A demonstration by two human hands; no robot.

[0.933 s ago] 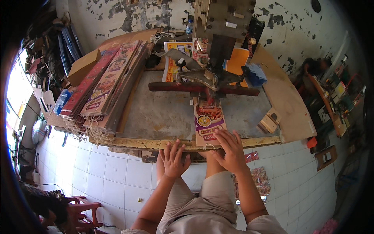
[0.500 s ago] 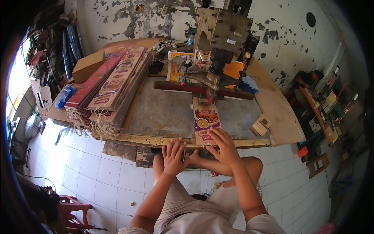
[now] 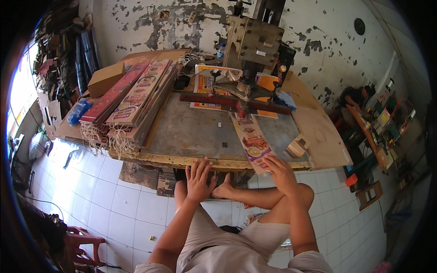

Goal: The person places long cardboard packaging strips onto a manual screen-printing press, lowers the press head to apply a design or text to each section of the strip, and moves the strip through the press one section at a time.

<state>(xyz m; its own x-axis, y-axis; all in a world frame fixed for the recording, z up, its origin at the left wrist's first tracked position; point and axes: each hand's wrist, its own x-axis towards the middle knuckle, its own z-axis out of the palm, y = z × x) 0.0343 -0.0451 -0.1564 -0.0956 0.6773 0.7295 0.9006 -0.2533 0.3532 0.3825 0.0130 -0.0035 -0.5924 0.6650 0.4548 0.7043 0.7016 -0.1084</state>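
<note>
A long printed strip (image 3: 252,139) in pink, red and purple lies slantwise on the grey metal plate (image 3: 175,129). Its far end reaches under the red bar (image 3: 205,98) of the press (image 3: 252,45), and its near end sticks out past the table's front edge. My right hand (image 3: 281,175) holds that near end, fingers on top and thumb hidden. My left hand (image 3: 199,182) rests at the wooden front edge (image 3: 182,160) with fingers spread and nothing in it.
Left on the table are stacks of printed strips (image 3: 139,93) with white cords, a cardboard box (image 3: 105,79) and a blue plastic bundle (image 3: 78,112). A small wooden block (image 3: 298,145) sits right of the strip. A co-worker (image 3: 357,98) is at a bench far right.
The strip has come toward me and swung right at its near end, with my right hand on it. The press head looks lower. My left hand has stayed near the edge.
</note>
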